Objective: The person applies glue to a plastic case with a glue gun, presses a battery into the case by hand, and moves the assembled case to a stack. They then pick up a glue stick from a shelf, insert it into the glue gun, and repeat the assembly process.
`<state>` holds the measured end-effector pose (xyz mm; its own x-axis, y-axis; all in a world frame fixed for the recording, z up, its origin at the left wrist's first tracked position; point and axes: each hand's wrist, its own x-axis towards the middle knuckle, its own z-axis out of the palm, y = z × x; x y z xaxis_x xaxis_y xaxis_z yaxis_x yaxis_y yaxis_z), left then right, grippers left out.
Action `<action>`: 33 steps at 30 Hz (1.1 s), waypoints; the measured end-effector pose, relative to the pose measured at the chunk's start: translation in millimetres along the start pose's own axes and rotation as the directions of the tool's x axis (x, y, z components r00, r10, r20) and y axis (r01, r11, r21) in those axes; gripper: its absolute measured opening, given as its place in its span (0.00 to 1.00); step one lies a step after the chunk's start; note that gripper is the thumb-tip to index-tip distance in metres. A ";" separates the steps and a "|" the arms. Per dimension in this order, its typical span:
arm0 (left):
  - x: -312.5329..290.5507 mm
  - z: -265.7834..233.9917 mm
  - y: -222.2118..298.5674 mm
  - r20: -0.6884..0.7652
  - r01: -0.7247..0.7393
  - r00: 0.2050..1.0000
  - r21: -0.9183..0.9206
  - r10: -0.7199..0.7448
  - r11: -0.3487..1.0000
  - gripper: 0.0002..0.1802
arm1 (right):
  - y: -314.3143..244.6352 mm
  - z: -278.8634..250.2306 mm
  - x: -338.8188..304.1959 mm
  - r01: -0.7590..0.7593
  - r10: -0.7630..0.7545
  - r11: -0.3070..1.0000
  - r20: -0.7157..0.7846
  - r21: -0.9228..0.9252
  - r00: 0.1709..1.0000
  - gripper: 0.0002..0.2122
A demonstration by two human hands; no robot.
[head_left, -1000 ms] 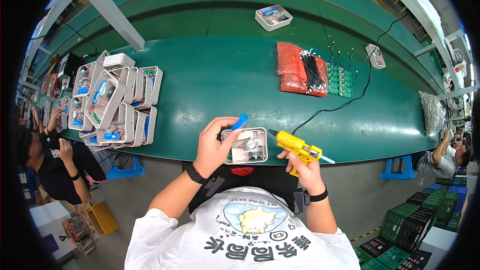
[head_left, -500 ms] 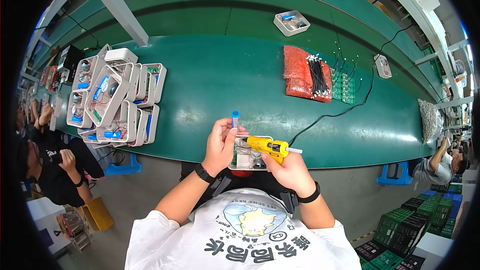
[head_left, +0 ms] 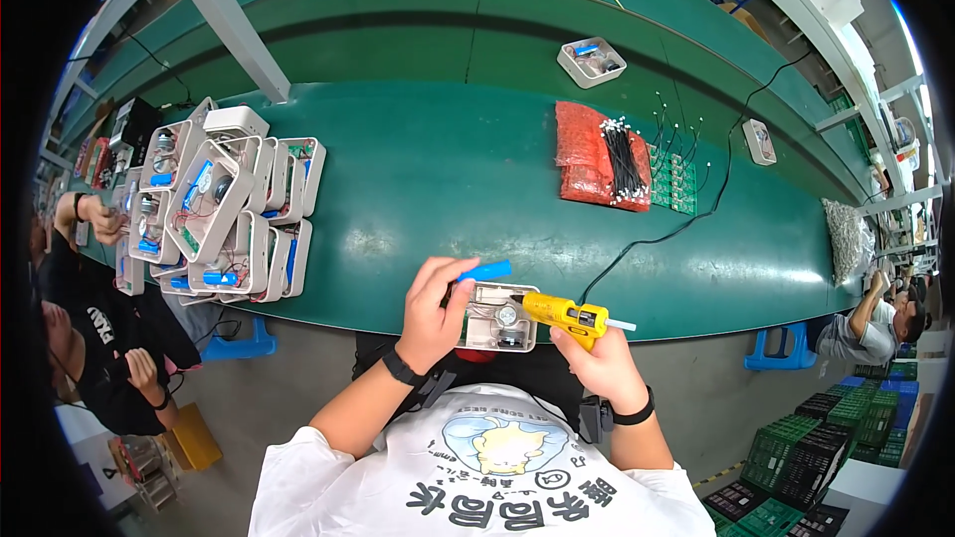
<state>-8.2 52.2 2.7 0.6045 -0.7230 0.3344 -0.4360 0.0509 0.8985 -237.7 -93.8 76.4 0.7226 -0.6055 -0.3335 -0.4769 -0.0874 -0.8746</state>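
My left hand (head_left: 438, 308) grips a blue cylindrical battery (head_left: 485, 270), which lies nearly level above the far left edge of a white plastic housing (head_left: 524, 336). A yellow hot glue gun (head_left: 565, 315) is in my right hand (head_left: 602, 360), its nozzle pointing left over the housing and a pale glue stick jutting from its back end. Inside the housing, near its front, are a round metal part (head_left: 507, 314) and a dark round part (head_left: 512, 338). My left fingers hide part of the housing's left side.
Several white housings with batteries and wires are piled at the left (head_left: 214, 199). Red bubble wrap (head_left: 582, 154) bears black cables (head_left: 625, 164), beside green circuit boards (head_left: 676, 179). A black cord (head_left: 657, 239) crosses the table's right side. Co-workers sit left and right.
The battery in my left hand has tipped from upright to nearly level, pointing right. The glue gun has shifted slightly right and nearer me, uncovering more of the housing.
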 end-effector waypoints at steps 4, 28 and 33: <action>-5.8 3.2 1.4 0.057 -0.096 0.994 0.045 0.093 0.994 0.16 | 11.2 -2.2 -7.9 -0.013 0.010 0.999 -0.071 -0.037 0.997 0.14; 2.5 0.8 11.3 0.149 -0.205 0.974 0.247 0.172 0.947 0.11 | 36.1 -4.7 -11.8 -0.027 0.036 0.992 -0.074 0.122 0.997 0.16; 6.2 2.3 10.2 0.123 -0.018 0.992 0.303 -0.020 0.953 0.08 | 40.5 0.3 -4.9 -0.025 0.033 0.996 -0.086 0.091 0.996 0.16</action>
<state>-10.4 46.6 13.3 0.5270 -0.8030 0.2784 -0.6283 -0.1475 0.7638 -260.4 -94.1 42.5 0.6608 -0.6737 -0.3310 -0.4474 0.0005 -0.8943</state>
